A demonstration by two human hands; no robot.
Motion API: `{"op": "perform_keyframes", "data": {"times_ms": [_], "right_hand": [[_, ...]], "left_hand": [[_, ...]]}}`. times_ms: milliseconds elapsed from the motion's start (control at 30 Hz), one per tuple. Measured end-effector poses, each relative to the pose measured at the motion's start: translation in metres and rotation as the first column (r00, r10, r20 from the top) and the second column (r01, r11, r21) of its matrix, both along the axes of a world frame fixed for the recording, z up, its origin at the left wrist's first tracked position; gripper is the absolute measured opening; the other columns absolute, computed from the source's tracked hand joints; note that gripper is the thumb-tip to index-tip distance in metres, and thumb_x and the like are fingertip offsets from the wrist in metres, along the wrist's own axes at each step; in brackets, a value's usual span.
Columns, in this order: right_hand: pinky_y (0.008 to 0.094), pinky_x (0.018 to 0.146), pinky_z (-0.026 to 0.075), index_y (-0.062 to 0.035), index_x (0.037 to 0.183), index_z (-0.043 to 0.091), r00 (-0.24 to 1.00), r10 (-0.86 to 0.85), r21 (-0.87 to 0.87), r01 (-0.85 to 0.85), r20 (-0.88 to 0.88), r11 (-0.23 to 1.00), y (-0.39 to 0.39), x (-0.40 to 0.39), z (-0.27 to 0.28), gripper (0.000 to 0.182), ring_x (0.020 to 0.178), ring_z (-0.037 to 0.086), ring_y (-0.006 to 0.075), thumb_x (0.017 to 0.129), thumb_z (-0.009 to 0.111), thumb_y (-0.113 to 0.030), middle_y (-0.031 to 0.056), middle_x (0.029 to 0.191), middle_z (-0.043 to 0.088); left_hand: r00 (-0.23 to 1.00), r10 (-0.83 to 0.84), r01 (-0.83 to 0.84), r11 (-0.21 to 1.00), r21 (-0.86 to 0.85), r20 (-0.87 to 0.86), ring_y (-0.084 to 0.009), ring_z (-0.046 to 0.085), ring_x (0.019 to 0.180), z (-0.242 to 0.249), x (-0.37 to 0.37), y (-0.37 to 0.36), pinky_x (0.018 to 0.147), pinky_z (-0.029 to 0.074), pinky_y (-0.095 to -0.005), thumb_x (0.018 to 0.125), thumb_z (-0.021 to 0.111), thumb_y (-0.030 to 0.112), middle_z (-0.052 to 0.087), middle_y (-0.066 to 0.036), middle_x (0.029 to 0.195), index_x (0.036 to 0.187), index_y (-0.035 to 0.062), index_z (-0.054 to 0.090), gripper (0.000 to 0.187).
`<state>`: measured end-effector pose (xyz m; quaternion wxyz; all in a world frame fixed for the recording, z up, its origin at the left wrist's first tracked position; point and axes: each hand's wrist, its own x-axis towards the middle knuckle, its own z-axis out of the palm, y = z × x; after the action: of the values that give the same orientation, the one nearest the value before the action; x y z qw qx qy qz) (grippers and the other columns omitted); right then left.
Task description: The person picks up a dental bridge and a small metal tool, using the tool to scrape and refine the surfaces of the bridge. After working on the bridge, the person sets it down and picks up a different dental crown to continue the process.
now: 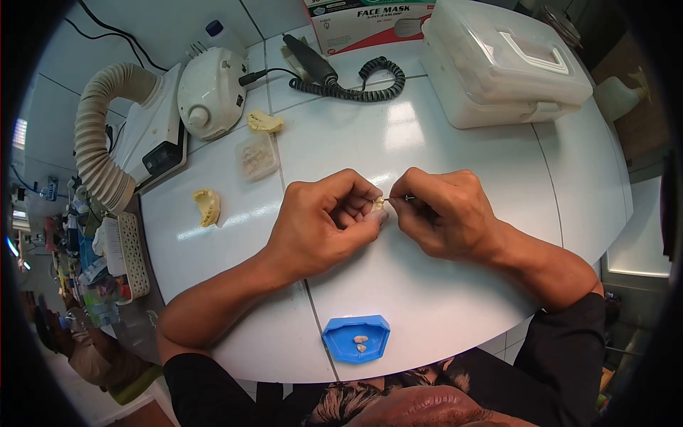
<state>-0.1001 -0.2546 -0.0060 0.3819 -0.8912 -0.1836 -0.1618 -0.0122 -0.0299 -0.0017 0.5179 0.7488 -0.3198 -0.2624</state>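
My left hand (316,220) pinches a small yellowish dental cast piece (378,204) between thumb and fingertips, above the middle of the white table. Close against its right side, my right hand (449,213) is closed around a thin dark tool (409,198), whose tip points at the piece. Most of the tool is hidden by my fingers, so its exact kind does not show. Nearer to me sits a blue tray (329,331) with two small tooth-coloured pieces (361,344) in it. A yellow dental cast (207,207) lies left of my left hand.
Behind my hands are a clear small box (257,158), another cast (265,122), a white control unit (212,92), and a handpiece (311,60) with coiled cord. A ribbed hose (92,142) curves at left. A lidded plastic case (505,67) and mask box (370,27) stand at the back.
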Motion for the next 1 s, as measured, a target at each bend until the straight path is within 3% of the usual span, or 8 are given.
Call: {"op": "perform_keyframes", "data": {"times_ms": [1000], "right_hand": [[0.0412,0.054,0.054,-0.0022,0.092,0.062,1.000,-0.006,0.052,0.006,-0.007,0.999,0.0008,0.0002,-0.0029,0.015,0.058,0.068,0.0323,0.084,0.074,0.002,0.0130,0.069,0.067]], "left_hand": [[1.000,-0.009,0.009,1.000,0.027,-0.001,-0.0033,0.064,0.077,0.0041,-0.0013,-0.0018,0.072,0.054,-0.0204,0.094,0.081,0.007,0.074,-0.002,0.090,0.112,-0.0065,0.076,0.022]]}}
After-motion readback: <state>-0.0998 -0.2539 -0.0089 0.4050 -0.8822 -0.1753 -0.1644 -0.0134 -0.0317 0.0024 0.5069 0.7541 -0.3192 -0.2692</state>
